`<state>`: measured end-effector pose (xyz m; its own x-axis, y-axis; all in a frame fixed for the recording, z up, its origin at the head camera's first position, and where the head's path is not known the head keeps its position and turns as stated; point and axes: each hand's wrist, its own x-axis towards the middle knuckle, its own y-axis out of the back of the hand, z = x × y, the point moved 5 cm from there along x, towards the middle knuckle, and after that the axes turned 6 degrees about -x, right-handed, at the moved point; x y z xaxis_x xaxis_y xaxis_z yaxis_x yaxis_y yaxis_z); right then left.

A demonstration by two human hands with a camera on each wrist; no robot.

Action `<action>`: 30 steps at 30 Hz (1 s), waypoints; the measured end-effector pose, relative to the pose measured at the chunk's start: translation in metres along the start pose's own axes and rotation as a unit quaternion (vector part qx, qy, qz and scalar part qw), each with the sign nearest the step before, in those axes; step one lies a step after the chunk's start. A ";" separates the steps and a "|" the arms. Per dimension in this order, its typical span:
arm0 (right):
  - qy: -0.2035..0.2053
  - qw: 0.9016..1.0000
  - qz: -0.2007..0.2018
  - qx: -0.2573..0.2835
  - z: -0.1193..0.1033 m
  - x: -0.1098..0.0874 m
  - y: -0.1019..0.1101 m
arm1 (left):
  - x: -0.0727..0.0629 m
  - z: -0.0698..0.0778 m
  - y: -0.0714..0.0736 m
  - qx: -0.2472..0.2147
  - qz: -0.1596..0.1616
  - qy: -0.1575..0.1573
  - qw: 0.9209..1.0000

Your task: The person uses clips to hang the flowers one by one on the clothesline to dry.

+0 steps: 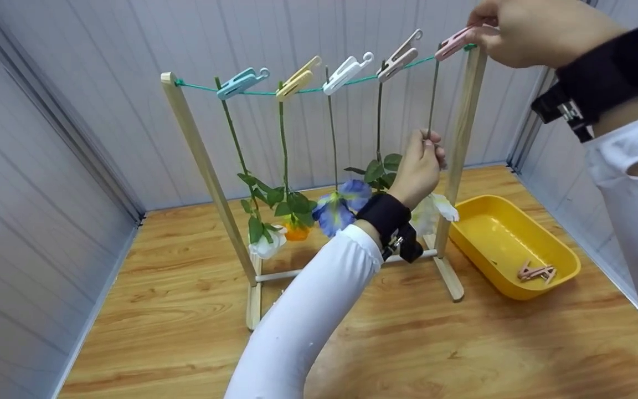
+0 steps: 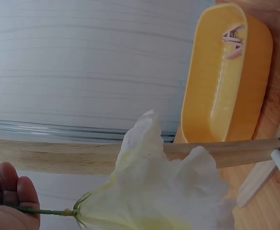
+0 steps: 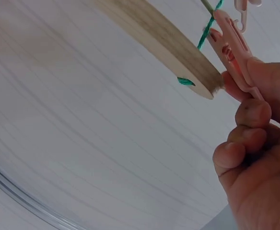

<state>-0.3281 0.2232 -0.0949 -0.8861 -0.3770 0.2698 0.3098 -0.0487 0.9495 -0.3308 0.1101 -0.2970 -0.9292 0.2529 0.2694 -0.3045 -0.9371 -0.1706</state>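
Note:
My right hand [image 1: 540,30] pinches a pink clothespin [image 1: 454,43] at the right end of the green cord [image 1: 319,90]. In the right wrist view the clothespin's tips [image 3: 221,21] meet the cord and a green stem. My left hand [image 1: 420,169] holds that stem [image 1: 434,94] lower down. From it hangs a white flower [image 2: 169,187] with crumpled petals, head downward. Along the cord, a blue clothespin [image 1: 241,83], a yellow one [image 1: 298,80], a white one [image 1: 346,72] and a pale pink one [image 1: 398,62] each hold a stem.
The cord spans two wooden posts [image 1: 202,160] of a stand joined low by a white rod [image 1: 277,275]. Right of it, a yellow basin [image 1: 490,233] contains pink clothespins [image 1: 536,272]. Hanging flowers include a white one [image 1: 267,242], an orange one [image 1: 297,230] and a blue-purple iris [image 1: 334,213].

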 end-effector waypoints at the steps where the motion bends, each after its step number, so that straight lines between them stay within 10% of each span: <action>1: 0.001 1.000 -0.010 0.000 -0.001 0.002 -0.001 | 0.000 0.000 0.000 -0.002 0.000 0.000 1.000; 18: 0.018 0.998 -0.062 0.004 -0.006 0.013 -0.009 | -0.003 -0.004 0.002 -0.003 0.009 0.009 1.000; 30: -0.020 1.000 -0.019 0.012 -0.004 0.008 -0.010 | -0.004 -0.001 0.007 0.061 0.004 0.002 0.998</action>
<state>-0.3374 0.2172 -0.1024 -0.9097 -0.3389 0.2399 0.2683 -0.0388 0.9626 -0.3291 0.1031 -0.3002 -0.9327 0.2461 0.2637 -0.2696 -0.9613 -0.0563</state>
